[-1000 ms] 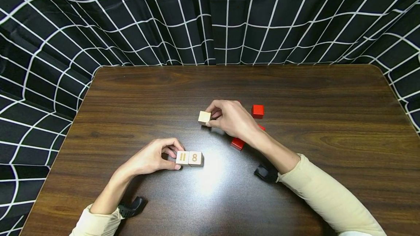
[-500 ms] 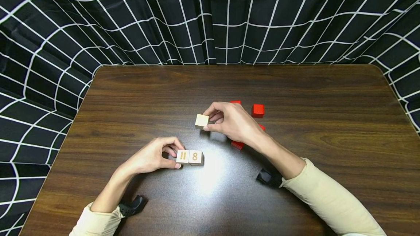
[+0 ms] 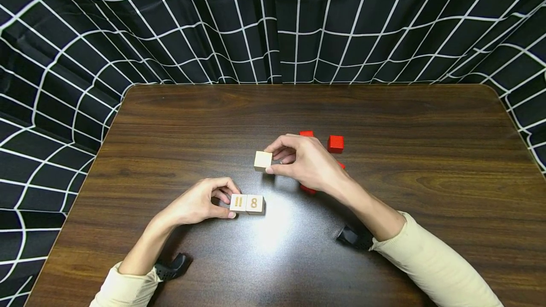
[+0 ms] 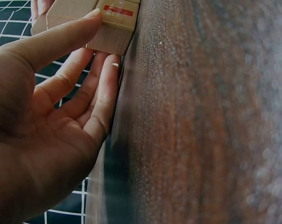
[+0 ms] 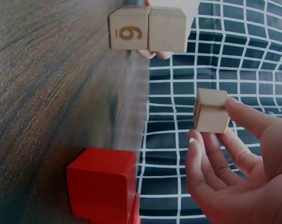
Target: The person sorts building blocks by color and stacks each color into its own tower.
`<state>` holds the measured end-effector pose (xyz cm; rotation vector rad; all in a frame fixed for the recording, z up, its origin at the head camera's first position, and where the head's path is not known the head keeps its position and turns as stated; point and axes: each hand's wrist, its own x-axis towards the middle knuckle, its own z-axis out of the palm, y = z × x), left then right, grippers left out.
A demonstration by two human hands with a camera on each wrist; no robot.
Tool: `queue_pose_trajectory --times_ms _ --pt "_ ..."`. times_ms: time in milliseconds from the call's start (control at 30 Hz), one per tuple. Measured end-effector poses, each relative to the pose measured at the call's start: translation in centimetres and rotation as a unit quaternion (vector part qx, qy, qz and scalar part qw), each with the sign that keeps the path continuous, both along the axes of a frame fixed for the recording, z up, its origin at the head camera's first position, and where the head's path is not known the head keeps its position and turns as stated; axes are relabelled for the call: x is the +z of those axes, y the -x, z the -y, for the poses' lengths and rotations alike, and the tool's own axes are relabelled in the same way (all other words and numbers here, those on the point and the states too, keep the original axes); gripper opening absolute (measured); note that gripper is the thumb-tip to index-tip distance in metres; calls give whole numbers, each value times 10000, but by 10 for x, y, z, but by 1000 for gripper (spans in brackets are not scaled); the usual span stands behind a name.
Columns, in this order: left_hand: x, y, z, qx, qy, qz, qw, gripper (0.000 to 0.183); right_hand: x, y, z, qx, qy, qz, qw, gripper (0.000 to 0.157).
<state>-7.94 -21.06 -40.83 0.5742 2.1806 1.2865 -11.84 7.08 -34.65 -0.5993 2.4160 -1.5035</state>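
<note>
My left hand (image 3: 196, 203) pinches, between thumb and fingers, the left end of a small group of pale wooden cubes. From above, a cube with gold bars (image 3: 238, 202) touches a cube marked 8 (image 3: 255, 203). The wrist views show two layers: a plain cube (image 5: 167, 29) sits on one marked 6 (image 5: 129, 31), and a cube with a red dash (image 4: 116, 16) is low by my left fingers. My right hand (image 3: 309, 159) holds another wooden cube (image 3: 263, 160) by its right side, above the table and behind the group. Its top looks plain.
Red cubes lie around my right hand: one to the back right (image 3: 335, 144), one behind it (image 3: 306, 133), others partly hidden beneath the wrist (image 3: 308, 189). The brown table (image 3: 418, 155) has a bright glare near its middle. A black gridded curtain (image 3: 204, 22) hangs behind.
My right hand has brought its wooden cube slightly left and nearer to me, and the right forearm has shifted right. My left hand and the cube group stay nearly still.
</note>
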Motion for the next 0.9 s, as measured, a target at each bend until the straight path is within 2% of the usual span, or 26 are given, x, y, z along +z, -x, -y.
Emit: queue_pose_trajectory --times_ms 600,900 --pt "2 0 0 19 -17 -7 10000 35 2 -20 0 -32 542 -105 9985 34" --pt "1 0 0 -7 -55 9 10000 34 -3 -27 4 93 579 -151 9982 33"
